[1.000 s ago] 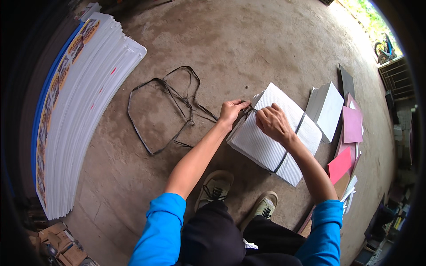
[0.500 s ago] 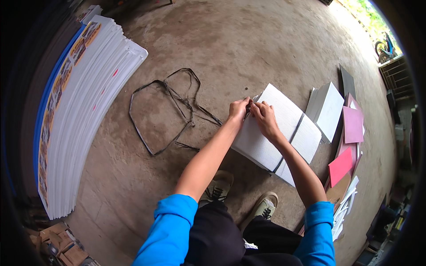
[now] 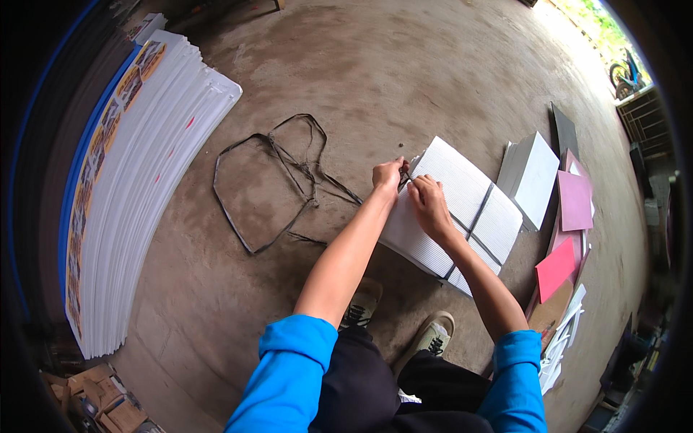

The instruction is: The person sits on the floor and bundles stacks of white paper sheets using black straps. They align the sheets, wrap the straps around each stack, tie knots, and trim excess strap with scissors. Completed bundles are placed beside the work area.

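Observation:
A stack of white ribbed sheets (image 3: 462, 169) lies on the floor in front of me, with a black strap (image 3: 481, 209) across it and a second line of strap running lengthwise beneath my right forearm. At the stack's left edge, my left hand (image 3: 388, 175) is closed around the black strap. My right hand (image 3: 431, 204) is just beside it over the top sheet, fingers curled and pinching a piece of the strap. The exact grip is partly hidden by the fingers. Loose black strap (image 3: 249, 249) trails in loops on the floor to the left.
A tall, long stack of white sheets (image 3: 144, 166) stands at the left. A smaller white stack (image 3: 530, 180) is beyond the ribbed one, next to pink sheets (image 3: 574, 202) and a red sheet (image 3: 555, 269). Cardboard pieces (image 3: 101, 400) sit at the lower left.
My right hand has drawn a little away from the left, toward me. The lengthwise strap on top of the stack now shows. My left hand has stayed at the edge.

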`<state>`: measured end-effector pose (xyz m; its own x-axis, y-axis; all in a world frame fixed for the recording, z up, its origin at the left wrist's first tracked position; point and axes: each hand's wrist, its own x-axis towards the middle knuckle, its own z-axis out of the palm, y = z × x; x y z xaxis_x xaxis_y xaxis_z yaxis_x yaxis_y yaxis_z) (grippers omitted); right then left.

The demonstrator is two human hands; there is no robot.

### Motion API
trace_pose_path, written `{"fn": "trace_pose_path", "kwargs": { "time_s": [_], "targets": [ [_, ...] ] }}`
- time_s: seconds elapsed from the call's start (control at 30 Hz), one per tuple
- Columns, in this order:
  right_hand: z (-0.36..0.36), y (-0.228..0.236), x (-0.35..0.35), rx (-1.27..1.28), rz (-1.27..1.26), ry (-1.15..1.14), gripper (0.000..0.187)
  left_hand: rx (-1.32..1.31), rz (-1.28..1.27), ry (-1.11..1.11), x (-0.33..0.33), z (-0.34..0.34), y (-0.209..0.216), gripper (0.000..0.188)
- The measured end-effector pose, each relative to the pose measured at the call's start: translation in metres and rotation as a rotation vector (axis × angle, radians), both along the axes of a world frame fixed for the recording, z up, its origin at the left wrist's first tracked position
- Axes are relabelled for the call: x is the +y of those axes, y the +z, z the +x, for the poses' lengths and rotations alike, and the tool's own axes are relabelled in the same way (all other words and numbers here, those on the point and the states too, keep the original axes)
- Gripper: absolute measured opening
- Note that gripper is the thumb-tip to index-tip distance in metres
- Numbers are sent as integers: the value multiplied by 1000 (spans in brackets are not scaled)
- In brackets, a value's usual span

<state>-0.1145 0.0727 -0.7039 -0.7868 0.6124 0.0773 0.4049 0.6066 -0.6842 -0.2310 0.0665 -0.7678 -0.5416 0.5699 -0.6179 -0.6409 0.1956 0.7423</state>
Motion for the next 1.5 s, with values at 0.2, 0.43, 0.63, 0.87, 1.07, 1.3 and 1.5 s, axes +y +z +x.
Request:
{"fn": "trace_pose_path", "kwargs": {
  "time_s": [0.2, 0.43, 0.63, 0.87, 1.07, 1.3, 1.5],
  "targets": [
    [-2, 1, 12, 129, -73, -20, 21, -416, 283, -86, -18, -4, -3, 16],
    [-9, -3, 14, 175, -123, -12, 21, -185, 11, -25, 2, -5, -2, 22],
    [-7, -10, 5, 214, -103, 17, 19, -181, 63, 36, 6, -5, -2, 23],
    [-5, -7, 2, 257, -99, -3, 21, 154, 263, -276, -40, -38, 10, 19],
    [-1, -6, 6, 221, -70, -25, 24, 1016, 89, -825, -58, -53, 63, 16],
    [8, 4, 4, 89, 196, 236, 7, 495, -3, -761, -45, -53, 51, 21],
    [-39, 25, 34, -58, 279, 316, 18, 339, 228, -442, -52, -13, 23, 22]
  ]
}}
